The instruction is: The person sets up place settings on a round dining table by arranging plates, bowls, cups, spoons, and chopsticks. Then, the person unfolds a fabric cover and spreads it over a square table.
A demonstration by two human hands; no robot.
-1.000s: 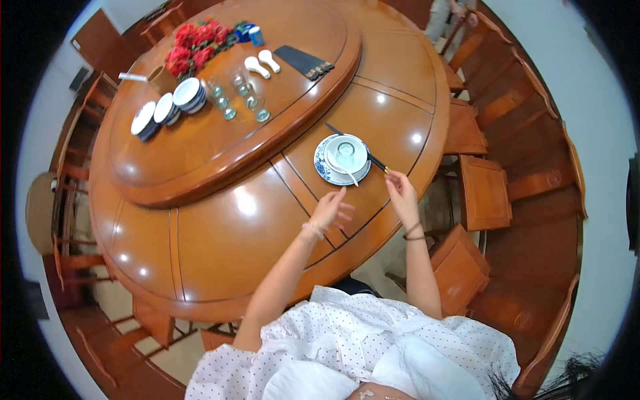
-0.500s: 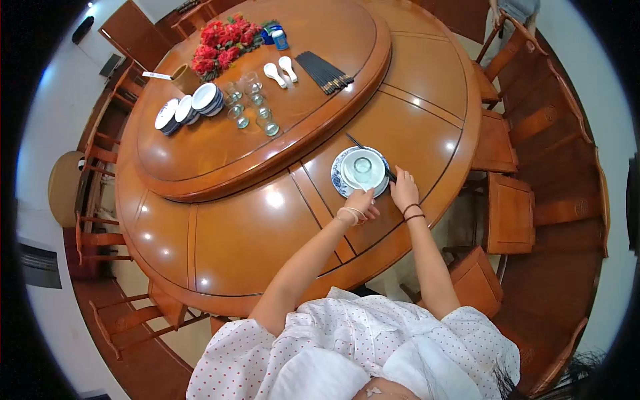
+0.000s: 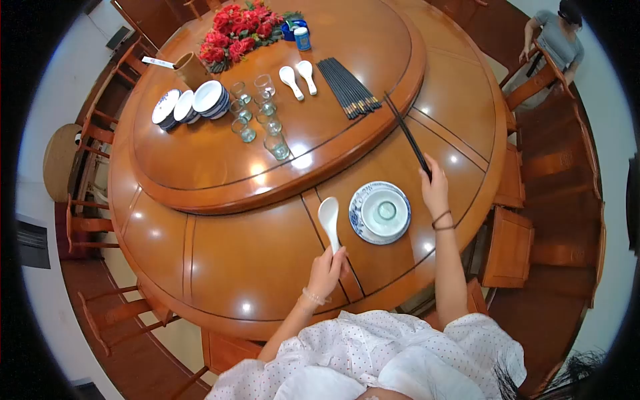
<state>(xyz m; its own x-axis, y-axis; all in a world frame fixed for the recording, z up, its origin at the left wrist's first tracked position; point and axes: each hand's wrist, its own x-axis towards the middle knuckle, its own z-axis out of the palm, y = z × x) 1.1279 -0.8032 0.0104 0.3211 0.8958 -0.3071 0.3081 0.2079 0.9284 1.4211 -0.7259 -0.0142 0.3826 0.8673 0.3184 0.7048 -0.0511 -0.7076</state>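
Note:
A white soup spoon (image 3: 328, 217) is in my left hand (image 3: 325, 273), whose fingers close around its handle; the spoon's bowl points away from me. My right hand (image 3: 435, 187) grips black chopsticks (image 3: 410, 138) near one end, their far tips reaching over the turntable's edge. Between my hands, on the tabletop, sits a blue-patterned plate (image 3: 357, 224). On it rests a white bowl (image 3: 369, 219), with a small clear glass (image 3: 387, 211) inside. Neither hand touches these dishes.
The raised turntable (image 3: 200, 157) carries stacked dishes (image 3: 210, 99), several glasses (image 3: 276, 144), two white spoons (image 3: 291, 81), a row of black chopsticks (image 3: 347, 87), red flowers (image 3: 233, 30) and a brown holder (image 3: 191, 71). Wooden chairs (image 3: 510, 250) ring the table. A person (image 3: 559, 40) stands at the far right.
Both hands have left the plate and moved apart. The spoon is now raised in my left hand, and the chopsticks are lifted off beside the bowl in my right. The view has shifted.

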